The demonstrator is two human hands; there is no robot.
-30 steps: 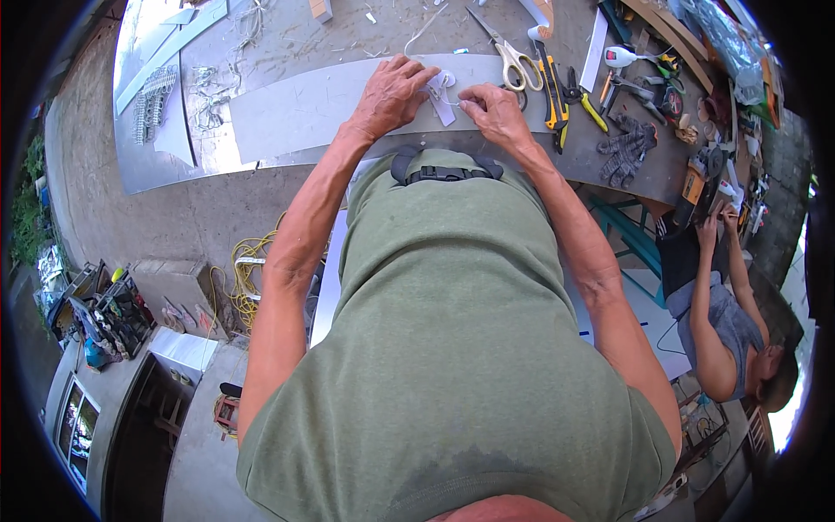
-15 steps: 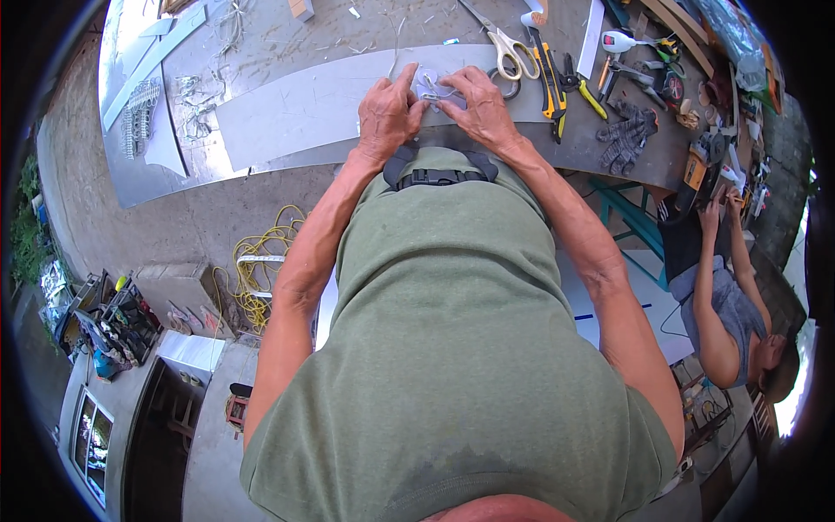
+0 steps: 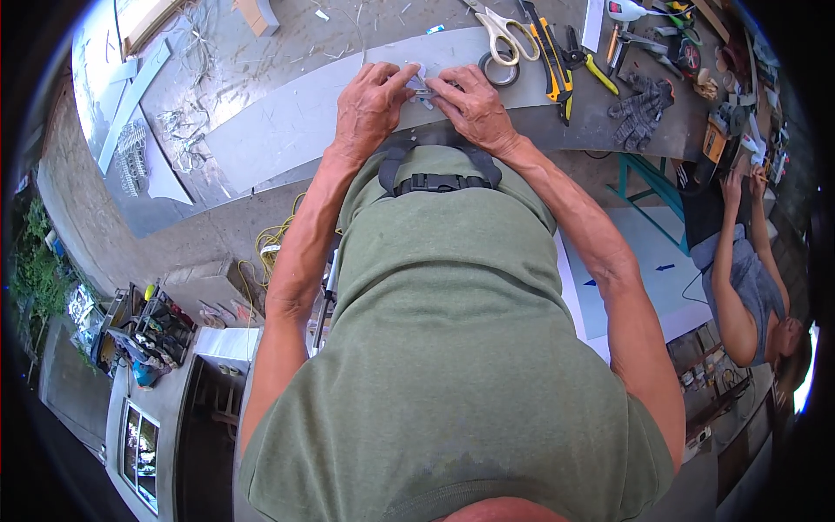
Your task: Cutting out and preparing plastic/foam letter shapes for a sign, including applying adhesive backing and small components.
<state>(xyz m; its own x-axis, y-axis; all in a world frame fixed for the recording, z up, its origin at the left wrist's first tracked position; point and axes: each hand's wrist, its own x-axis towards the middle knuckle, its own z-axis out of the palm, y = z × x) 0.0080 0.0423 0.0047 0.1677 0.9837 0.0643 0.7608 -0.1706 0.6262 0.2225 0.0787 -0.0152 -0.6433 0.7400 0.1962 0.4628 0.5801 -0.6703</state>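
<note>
Over the near edge of the table, my left hand (image 3: 369,106) and my right hand (image 3: 474,106) face each other, fingers bent into pinches. Between the fingertips sits a small pale grey-white piece (image 3: 423,92), too small for me to name, gripped from both sides. Beneath them lies a long curved grey sheet (image 3: 287,113). Just right of my right hand are a roll of dark tape (image 3: 499,71) and scissors with cream handles (image 3: 511,39).
Right of the scissors lie a yellow-black utility knife (image 3: 550,61), yellow-handled cutters (image 3: 600,76) and a grey work glove (image 3: 642,111). Wire bundles (image 3: 187,143) and cut strips (image 3: 135,104) lie at the left. Another person (image 3: 744,278) works at the far right.
The view has turned a little, so the table and its tools sit differently. My fingers have closed in around the small piece, which was more visible before.
</note>
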